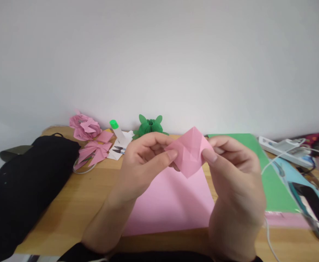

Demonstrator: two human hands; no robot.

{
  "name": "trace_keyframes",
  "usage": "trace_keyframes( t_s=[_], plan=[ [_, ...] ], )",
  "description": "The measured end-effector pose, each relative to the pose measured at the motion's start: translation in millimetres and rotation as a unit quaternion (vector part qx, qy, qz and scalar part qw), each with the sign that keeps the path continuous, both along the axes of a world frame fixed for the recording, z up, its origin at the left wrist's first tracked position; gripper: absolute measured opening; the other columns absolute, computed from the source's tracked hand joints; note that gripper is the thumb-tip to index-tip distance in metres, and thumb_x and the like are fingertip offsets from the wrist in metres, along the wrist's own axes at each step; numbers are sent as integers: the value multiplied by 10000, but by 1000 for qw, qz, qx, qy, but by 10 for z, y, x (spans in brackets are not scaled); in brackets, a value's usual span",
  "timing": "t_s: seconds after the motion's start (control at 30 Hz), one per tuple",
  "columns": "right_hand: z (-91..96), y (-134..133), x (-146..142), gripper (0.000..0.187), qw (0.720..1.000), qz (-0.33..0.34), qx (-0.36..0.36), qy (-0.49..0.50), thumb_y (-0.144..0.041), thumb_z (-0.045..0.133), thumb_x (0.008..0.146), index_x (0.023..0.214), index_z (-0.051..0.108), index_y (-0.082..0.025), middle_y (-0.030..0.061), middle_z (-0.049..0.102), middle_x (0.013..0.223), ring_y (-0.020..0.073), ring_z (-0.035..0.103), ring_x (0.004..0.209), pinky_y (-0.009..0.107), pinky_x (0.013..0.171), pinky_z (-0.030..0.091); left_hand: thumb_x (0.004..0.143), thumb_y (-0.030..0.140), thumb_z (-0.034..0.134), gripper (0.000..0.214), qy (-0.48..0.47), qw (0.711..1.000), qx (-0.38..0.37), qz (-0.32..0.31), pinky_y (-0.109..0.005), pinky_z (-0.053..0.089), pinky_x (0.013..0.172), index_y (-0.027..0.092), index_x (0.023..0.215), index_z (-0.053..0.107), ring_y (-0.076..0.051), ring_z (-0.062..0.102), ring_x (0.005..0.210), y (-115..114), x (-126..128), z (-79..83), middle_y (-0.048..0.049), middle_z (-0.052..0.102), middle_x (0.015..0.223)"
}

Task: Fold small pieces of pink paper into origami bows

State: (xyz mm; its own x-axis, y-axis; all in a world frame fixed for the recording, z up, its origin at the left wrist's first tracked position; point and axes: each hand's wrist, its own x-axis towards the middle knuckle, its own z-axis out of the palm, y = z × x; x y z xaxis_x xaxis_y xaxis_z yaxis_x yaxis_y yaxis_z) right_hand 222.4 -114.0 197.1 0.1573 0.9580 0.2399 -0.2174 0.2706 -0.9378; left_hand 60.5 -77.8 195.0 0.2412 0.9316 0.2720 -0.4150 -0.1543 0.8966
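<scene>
A small square of creased pink paper (pixel 190 154) is held up between both hands, turned so that its corners point up, down and sideways. My left hand (pixel 145 163) pinches its left corner, thumb in front and fingers behind. At the right corner my right hand (pixel 234 174) grips it the same way. Fold lines cross the middle of the square. Below the hands lies a larger flat pink sheet (pixel 172 207) on the wooden table, partly hidden by my wrists.
Crumpled pink paper (pixel 84 125), pink paper pieces (pixel 95 151), a glue stick (pixel 117 131), scissors (pixel 118 150) and a green paper figure (pixel 150 125) stand along the wall. A black bag (pixel 36 182) lies left. Green sheets (pixel 274 189), a power strip (pixel 287 151) and a phone (pixel 313 203) lie right.
</scene>
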Motion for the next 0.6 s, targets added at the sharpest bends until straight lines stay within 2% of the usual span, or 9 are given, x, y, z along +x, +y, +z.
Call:
trace_keyframes(
  t_s=[0.23, 0.4, 0.47, 0.6],
  plan=[
    [15, 18, -8, 53, 999, -26, -4, -22, -254, 788, 814, 789, 742, -255, -27, 722, 640, 130, 659, 542, 264, 544, 572, 814, 136, 740, 81, 26, 999, 10, 19, -212, 613, 588, 206, 849, 719, -119, 715, 613, -12, -25, -50, 24, 744, 716],
    [47, 9, -16, 166, 999, -46, -16, 8, -185, 783, 805, 907, 722, -301, -59, 736, 639, 121, 659, 526, 252, 562, 593, 800, 102, 738, 232, 0, 1000, 1, 28, -218, 605, 580, 229, 978, 660, -122, 718, 594, -9, -14, -19, 42, 755, 715],
    [45, 6, -19, 202, 998, -52, -14, 11, -158, 754, 832, 928, 711, -330, -70, 735, 650, 113, 656, 533, 241, 571, 591, 808, 79, 726, 218, -9, 999, 13, 34, -207, 603, 589, 237, 947, 670, -110, 715, 598, -10, -4, -15, 51, 753, 715],
    [7, 4, -12, 173, 998, -54, 29, -26, -144, 733, 857, 856, 763, -315, -41, 738, 750, 102, 663, 625, 212, 587, 576, 817, 87, 730, 133, 30, 996, 51, 69, -210, 615, 609, 219, 802, 731, -120, 730, 675, -13, -2, -41, 18, 771, 799]
  ],
)
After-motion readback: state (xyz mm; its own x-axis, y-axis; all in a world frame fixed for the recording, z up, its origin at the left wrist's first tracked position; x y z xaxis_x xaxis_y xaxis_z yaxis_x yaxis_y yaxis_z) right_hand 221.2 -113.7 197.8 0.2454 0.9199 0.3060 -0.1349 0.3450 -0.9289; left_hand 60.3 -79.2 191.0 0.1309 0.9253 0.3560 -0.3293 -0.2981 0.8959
